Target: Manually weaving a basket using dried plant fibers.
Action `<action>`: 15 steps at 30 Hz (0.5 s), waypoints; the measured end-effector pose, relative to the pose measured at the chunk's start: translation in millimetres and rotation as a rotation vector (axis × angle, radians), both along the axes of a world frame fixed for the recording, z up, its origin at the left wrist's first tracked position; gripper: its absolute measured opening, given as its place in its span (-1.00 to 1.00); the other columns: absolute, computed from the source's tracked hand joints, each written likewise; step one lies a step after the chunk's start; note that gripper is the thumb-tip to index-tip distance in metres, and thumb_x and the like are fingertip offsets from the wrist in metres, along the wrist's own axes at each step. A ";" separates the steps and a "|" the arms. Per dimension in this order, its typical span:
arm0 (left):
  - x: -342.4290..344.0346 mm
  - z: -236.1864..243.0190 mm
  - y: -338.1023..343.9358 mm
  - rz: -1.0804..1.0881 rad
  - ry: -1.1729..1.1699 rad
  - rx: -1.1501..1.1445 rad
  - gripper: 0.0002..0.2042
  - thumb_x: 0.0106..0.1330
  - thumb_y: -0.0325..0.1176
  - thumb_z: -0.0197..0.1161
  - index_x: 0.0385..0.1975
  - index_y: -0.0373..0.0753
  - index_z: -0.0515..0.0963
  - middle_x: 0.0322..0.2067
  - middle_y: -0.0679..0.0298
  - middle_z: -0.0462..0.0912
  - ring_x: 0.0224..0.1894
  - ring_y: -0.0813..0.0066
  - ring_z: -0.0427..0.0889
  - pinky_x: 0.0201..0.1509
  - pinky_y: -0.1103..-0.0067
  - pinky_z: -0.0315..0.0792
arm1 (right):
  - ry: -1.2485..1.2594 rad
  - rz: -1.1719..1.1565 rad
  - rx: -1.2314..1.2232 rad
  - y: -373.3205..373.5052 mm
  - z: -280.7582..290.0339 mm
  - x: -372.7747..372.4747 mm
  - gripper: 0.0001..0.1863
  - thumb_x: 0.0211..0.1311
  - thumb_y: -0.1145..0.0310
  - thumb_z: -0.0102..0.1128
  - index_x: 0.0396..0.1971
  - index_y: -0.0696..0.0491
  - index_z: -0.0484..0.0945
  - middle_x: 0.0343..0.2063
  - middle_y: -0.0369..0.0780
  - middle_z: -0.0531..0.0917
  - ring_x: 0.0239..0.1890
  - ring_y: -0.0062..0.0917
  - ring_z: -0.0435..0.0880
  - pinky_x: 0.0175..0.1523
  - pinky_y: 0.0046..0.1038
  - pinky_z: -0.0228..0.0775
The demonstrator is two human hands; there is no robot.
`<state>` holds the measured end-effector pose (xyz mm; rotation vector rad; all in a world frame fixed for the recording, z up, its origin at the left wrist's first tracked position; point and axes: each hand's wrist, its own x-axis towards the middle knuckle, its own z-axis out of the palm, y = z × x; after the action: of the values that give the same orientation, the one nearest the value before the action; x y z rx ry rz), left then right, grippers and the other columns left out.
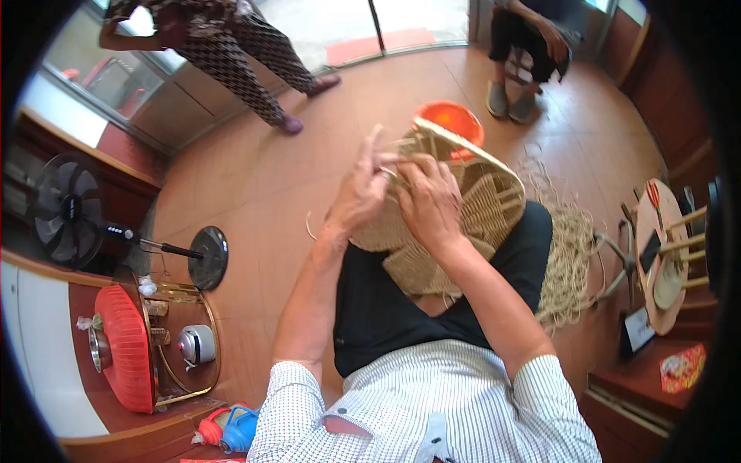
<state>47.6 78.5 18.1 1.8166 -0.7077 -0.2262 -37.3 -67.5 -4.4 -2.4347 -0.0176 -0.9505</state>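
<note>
Across my lap lies a tan woven basket (pixel 490 202), worked from straw-like cord, with a pale rim and several flat woven panels. At its far left edge both my hands meet. My left hand (pixel 360 187) is closed in a pinch on a thin cord strand (pixel 390 171), its forefinger pointing up. My right hand (pixel 429 197) grips the basket's edge with bent fingers, close beside the left fingertips. Loose strand ends stick out near the fingers. What lies beneath my right palm is hidden.
Behind the basket stands an orange basin (pixel 451 116). A heap of loose cord (pixel 570 266) lies right of my legs. To the left are a standing fan (pixel 71 207) and a low rack (pixel 208 324) with a kettle (pixel 196 344). One person stands far left; another sits far right.
</note>
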 end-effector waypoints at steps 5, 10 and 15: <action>22.3 -45.1 -2.1 -0.187 0.014 0.071 -0.18 0.51 -0.54 0.06 0.75 -0.14 -0.08 -0.03 0.18 0.68 -0.01 0.39 0.64 0.18 0.44 0.54 | -0.014 0.019 0.028 -5.4 -11.6 -3.6 -0.67 0.20 0.45 0.41 -0.01 0.01 0.71 0.03 -0.23 0.63 0.06 -0.24 0.62 0.15 -0.18 0.46; 4.3 -11.0 4.6 -0.015 -0.151 0.266 -0.27 0.49 -0.47 0.14 0.67 -0.18 0.11 -0.30 0.10 0.67 -0.22 0.20 0.69 -0.01 0.30 0.57 | 0.035 0.003 0.030 -8.1 -11.8 -7.4 -0.66 0.15 0.40 0.48 -0.04 0.01 0.70 0.01 -0.24 0.64 0.03 -0.23 0.63 0.14 -0.17 0.46; -29.9 -0.9 2.7 0.192 -0.520 0.221 -0.41 0.44 -0.43 0.20 0.49 -0.22 0.35 -0.44 0.00 0.65 -0.36 -0.04 0.71 -0.15 0.16 0.58 | -0.053 0.024 0.051 -4.9 -8.6 -1.7 -0.65 0.08 0.38 0.51 -0.09 0.01 0.69 -0.08 -0.22 0.66 -0.04 -0.21 0.63 0.11 -0.16 0.46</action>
<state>17.7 81.2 17.2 2.1673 -0.8825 0.3207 -39.0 -72.4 -13.0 -2.3567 -0.0412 -0.9929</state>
